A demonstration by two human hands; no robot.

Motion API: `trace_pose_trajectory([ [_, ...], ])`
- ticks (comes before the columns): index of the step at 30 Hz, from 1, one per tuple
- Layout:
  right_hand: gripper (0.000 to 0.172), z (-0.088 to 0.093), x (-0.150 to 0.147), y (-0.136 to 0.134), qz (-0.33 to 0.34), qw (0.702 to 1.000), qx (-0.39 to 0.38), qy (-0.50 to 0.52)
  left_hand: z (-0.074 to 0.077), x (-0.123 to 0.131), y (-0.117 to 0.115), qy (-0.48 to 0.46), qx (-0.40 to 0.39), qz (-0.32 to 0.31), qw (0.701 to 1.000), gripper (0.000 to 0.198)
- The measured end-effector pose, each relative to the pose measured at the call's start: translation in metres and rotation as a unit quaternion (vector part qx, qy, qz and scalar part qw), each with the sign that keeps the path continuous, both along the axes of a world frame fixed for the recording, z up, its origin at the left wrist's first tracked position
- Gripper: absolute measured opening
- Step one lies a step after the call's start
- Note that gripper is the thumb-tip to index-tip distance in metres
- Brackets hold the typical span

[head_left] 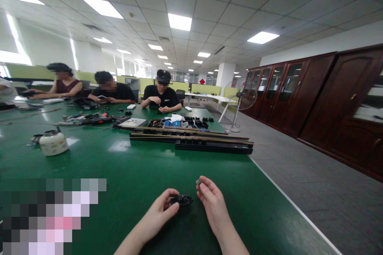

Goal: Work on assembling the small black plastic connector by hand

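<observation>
My left hand is closed on a small black part that looks like a plastic mechanical piece with fine detail on top. The thumb presses its near side and the fingers its far side, low over the green table. To the right, my right hand pinches a tiny greyish piece between thumb and fingertips. It is too small to name. A short gap separates that piece from the black part.
Long black rails with thin rods lie across the table ahead. Behind them are blue and black parts. A cream pot stands at left. Several people sit at the far side, one person handling a small item. The table's right edge runs close by.
</observation>
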State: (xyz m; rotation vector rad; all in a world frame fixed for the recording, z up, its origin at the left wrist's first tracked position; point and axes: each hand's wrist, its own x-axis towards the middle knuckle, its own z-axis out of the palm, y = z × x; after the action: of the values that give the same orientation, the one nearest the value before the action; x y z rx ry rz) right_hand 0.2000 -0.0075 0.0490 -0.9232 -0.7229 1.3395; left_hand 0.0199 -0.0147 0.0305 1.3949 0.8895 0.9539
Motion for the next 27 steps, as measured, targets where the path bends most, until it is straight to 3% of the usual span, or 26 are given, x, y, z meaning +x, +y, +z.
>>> trace_pose_trajectory([
  [14, 0.035, 0.0032, 0.0058, 0.0015, -0.03, 0.998, -0.015, 0.056, 0.0018, -0.0006, -0.0014, -0.004, 0.0, 0.001, 1.0, 0.043],
  [27, 0.032, 0.0018, 0.0059, 0.0023, -0.026, 0.999, -0.012, 0.038, -0.0004, 0.0002, -0.0006, -0.021, -0.007, -0.002, 1.0, 0.043],
])
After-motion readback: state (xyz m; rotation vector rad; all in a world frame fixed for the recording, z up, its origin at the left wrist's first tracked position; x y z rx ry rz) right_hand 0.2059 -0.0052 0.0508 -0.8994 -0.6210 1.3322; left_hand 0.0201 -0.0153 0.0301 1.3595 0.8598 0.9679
